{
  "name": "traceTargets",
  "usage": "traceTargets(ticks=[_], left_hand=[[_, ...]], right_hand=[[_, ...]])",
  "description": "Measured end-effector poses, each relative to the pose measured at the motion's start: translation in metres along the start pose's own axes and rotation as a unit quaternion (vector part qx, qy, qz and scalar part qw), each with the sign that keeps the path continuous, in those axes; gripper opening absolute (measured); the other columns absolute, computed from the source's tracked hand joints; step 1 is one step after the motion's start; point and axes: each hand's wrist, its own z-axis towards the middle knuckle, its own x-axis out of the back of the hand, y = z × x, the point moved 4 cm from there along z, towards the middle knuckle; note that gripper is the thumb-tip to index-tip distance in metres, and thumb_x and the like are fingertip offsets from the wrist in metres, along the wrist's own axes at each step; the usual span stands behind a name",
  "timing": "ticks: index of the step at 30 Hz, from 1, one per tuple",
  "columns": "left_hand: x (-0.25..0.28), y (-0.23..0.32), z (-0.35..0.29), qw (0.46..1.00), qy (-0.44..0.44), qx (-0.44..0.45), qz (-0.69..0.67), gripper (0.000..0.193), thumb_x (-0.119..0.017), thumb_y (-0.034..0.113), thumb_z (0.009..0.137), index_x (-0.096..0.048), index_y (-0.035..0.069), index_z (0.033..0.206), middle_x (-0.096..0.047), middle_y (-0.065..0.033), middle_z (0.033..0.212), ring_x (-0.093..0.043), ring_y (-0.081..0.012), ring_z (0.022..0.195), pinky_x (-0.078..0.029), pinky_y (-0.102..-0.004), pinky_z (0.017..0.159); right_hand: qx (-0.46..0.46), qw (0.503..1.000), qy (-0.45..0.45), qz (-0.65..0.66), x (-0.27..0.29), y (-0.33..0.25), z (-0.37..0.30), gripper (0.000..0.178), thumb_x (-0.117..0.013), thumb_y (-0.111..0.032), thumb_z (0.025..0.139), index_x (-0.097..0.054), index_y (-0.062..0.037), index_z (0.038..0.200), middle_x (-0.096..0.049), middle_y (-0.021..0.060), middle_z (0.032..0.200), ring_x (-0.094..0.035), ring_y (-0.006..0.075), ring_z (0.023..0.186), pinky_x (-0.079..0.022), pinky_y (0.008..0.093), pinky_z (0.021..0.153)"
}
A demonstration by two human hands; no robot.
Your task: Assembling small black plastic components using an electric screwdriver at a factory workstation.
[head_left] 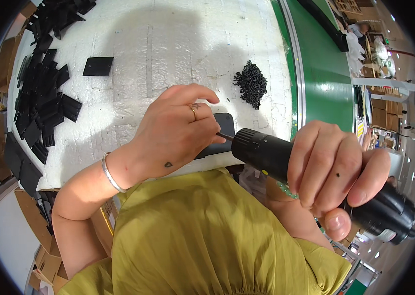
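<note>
My right hand (pixel 332 169) is wrapped round a black electric screwdriver (pixel 261 151), held tilted with its bit pointing left. Close by, my left hand (pixel 178 128) has its thumb and forefinger drawn together at the tip of the bit. Whatever those fingertips hold is hidden behind the hand. Beneath the left hand lies a dark, flat panel with rounded corners (pixel 225 120), partly covered, at the near edge of the white work surface (pixel 143 64). Beyond the screwdriver sits a heap of small black screws (pixel 251 84).
A single black rectangular plate (pixel 98 66) lies left of centre. Many similar black plates (pixel 43 98) are piled along the left edge. On the right runs a green surface (pixel 323 69) with a metal rail (pixel 297 64). Cardboard boxes (pixel 384 114) stand in the background, where another person (pixel 359 29) shows.
</note>
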Motion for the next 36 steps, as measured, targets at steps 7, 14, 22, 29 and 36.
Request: traceTargets(ticks=[7, 14, 22, 29, 36], left_hand=[[0.022, -0.012, -0.007, 0.982, 0.023, 0.182, -0.035, 0.054, -0.069, 0.010, 0.072, -0.051, 0.007, 0.123, -0.057, -0.0148, 0.115, -0.055, -0.0313, 0.099, -0.043, -0.0368, 0.085], [0.006, -0.013, -0.038, 0.947, -0.150, 0.284, -0.012, 0.051, -0.070, 0.028, 0.076, -0.051, 0.007, 0.119, -0.056, -0.0135, 0.090, -0.054, -0.0309, 0.083, -0.043, -0.0360, 0.074], [-0.005, -0.017, -0.043, 0.953, -0.135, 0.267, -0.037, 0.041, -0.071, 0.030, 0.073, -0.057, 0.006, 0.104, -0.057, -0.0103, 0.083, -0.055, -0.0305, 0.080, -0.043, -0.0355, 0.072], [-0.006, -0.018, -0.045, 0.956, -0.107, 0.270, -0.038, 0.038, -0.070, 0.030, 0.073, -0.058, 0.005, 0.098, -0.057, -0.0117, 0.081, -0.055, -0.0316, 0.080, -0.043, -0.0385, 0.071], [-0.007, -0.020, -0.050, 0.960, -0.084, 0.265, -0.038, 0.039, -0.072, 0.030, 0.070, -0.058, 0.005, 0.097, -0.058, -0.0117, 0.082, -0.056, -0.0315, 0.078, -0.044, -0.0377, 0.071]], right_hand=[[-0.014, 0.993, 0.116, -0.031, -0.009, 0.014, -0.013, 0.028, -0.063, -0.006, 0.073, -0.044, -0.0137, 0.092, -0.052, -0.0061, 0.054, -0.050, 0.0049, 0.045, -0.041, 0.0161, 0.044], [-0.071, 0.995, 0.061, -0.017, -0.026, 0.023, -0.024, 0.028, -0.066, -0.010, 0.073, -0.043, -0.0144, 0.090, -0.050, -0.0057, 0.052, -0.047, 0.0056, 0.040, -0.041, 0.0175, 0.041], [-0.104, 0.993, 0.059, -0.008, -0.033, 0.030, -0.027, 0.029, -0.066, -0.012, 0.074, -0.042, -0.0132, 0.089, -0.048, -0.0040, 0.053, -0.046, 0.0090, 0.039, -0.040, 0.0217, 0.040], [-0.122, 0.991, -0.053, -0.019, -0.041, 0.029, -0.017, 0.029, -0.068, -0.006, 0.075, -0.042, -0.0090, 0.085, -0.052, 0.0006, 0.059, -0.051, 0.0143, 0.045, -0.044, 0.0267, 0.044], [-0.131, 0.988, -0.084, -0.023, -0.048, 0.033, -0.014, 0.028, -0.068, -0.002, 0.075, -0.043, -0.0077, 0.084, -0.053, 0.0016, 0.060, -0.052, 0.0150, 0.046, -0.045, 0.0281, 0.044]])
